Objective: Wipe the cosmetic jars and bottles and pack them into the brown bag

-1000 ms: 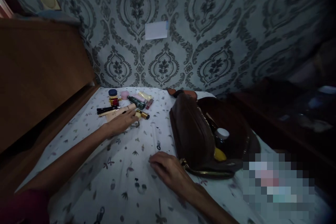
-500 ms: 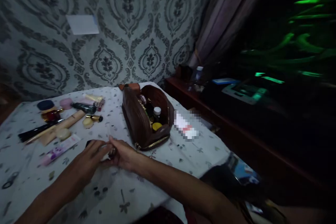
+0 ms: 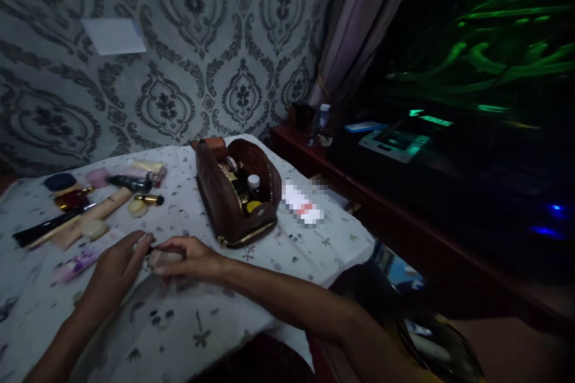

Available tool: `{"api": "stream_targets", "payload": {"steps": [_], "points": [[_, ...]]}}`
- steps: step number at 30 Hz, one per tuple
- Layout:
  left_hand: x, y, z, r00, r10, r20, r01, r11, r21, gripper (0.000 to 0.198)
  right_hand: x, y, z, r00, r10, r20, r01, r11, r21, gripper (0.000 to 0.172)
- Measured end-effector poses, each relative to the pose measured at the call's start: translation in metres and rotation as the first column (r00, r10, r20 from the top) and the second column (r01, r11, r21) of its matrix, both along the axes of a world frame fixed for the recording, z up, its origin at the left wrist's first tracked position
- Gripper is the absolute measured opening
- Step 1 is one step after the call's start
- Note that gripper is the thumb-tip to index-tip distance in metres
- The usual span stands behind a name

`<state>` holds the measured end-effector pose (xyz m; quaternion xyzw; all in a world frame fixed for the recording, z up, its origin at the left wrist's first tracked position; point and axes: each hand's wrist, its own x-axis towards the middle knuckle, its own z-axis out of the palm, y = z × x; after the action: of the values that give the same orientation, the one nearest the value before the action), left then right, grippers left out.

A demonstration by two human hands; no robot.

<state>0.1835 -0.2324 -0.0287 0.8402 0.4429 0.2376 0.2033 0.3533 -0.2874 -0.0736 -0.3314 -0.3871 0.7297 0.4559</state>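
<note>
My left hand (image 3: pixel 115 268) and my right hand (image 3: pixel 187 258) meet over the patterned white cloth (image 3: pixel 215 311), both closed on a small pale tube-like item (image 3: pixel 160 257) between them; its dark end shows by my left fingers. Just beyond stands an open brown pouch (image 3: pixel 224 197) with small bottles inside. To the left lie several cosmetics: a pink tube (image 3: pixel 76 263), a beige stick (image 3: pixel 96 215), a black pencil-like item (image 3: pixel 40 230), a gold-capped item (image 3: pixel 150 198) and a dark tube (image 3: pixel 130 182).
A patterned wall (image 3: pixel 202 60) with a white card (image 3: pixel 112 36) rises behind the table. A curtain (image 3: pixel 359 30) hangs at the right. A dark wooden shelf (image 3: pixel 404 203) with small bottles and glowing green and blue equipment runs along the right. A blurred-out packet (image 3: pixel 302 206) lies beside the pouch.
My view swung to the right. My left hand left the cosmetics pile with a small item and came to my right hand; both now grip it and have shifted slightly left.
</note>
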Motion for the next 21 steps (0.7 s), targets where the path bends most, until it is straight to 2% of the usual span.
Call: {"api": "stream_targets", "payload": {"steps": [4, 6, 8, 10, 12, 14, 16, 17, 19, 21], "points": [[0.002, 0.009, 0.011, 0.978, 0.050, 0.202, 0.002, 0.968, -0.251, 0.042, 0.003, -0.001, 0.000, 0.993, 0.028, 0.111, -0.041, 0.992, 0.118, 0.065], [-0.002, 0.013, 0.010, 0.972, 0.098, 0.215, -0.021, 0.942, -0.334, 0.042, 0.003, -0.001, 0.002, 0.987, 0.055, 0.154, -0.081, 0.983, 0.164, 0.060], [-0.006, 0.015, 0.004, 0.928, 0.202, 0.313, -0.007, 0.849, -0.529, 0.039, 0.003, 0.000, 0.004, 0.984, 0.071, 0.163, -0.105, 0.972, 0.209, 0.055], [-0.010, 0.014, -0.003, 0.857, 0.299, 0.418, 0.059, 0.751, -0.658, 0.036, 0.003, 0.000, 0.006, 0.984, 0.071, 0.161, -0.109, 0.964, 0.244, 0.053], [-0.011, 0.011, -0.009, 0.770, 0.387, 0.507, 0.120, 0.694, -0.710, 0.035, 0.001, 0.000, 0.007, 0.984, 0.083, 0.156, -0.120, 0.963, 0.242, 0.054], [-0.010, 0.008, -0.013, 0.697, 0.449, 0.559, 0.154, 0.667, -0.729, 0.037, -0.001, 0.000, 0.007, 0.987, 0.095, 0.131, -0.121, 0.971, 0.207, 0.056], [-0.007, 0.005, -0.015, 0.657, 0.467, 0.592, 0.169, 0.674, -0.719, 0.042, -0.003, 0.001, 0.006, 0.995, 0.077, 0.065, -0.086, 0.986, 0.146, 0.056], [-0.006, 0.003, -0.015, 0.650, 0.458, 0.606, 0.159, 0.699, -0.698, 0.046, -0.004, 0.001, 0.006, 0.998, 0.054, 0.020, -0.055, 0.993, 0.106, 0.055], [-0.004, 0.000, -0.015, 0.672, 0.395, 0.626, 0.119, 0.777, -0.618, 0.053, -0.005, 0.002, 0.007, 0.997, -0.002, -0.072, 0.003, 1.000, 0.015, 0.051], [-0.003, -0.004, -0.015, 0.737, 0.276, 0.617, 0.091, 0.864, -0.495, 0.058, -0.004, 0.003, 0.009, 0.990, -0.036, -0.134, 0.028, 0.998, -0.061, 0.048]]}}
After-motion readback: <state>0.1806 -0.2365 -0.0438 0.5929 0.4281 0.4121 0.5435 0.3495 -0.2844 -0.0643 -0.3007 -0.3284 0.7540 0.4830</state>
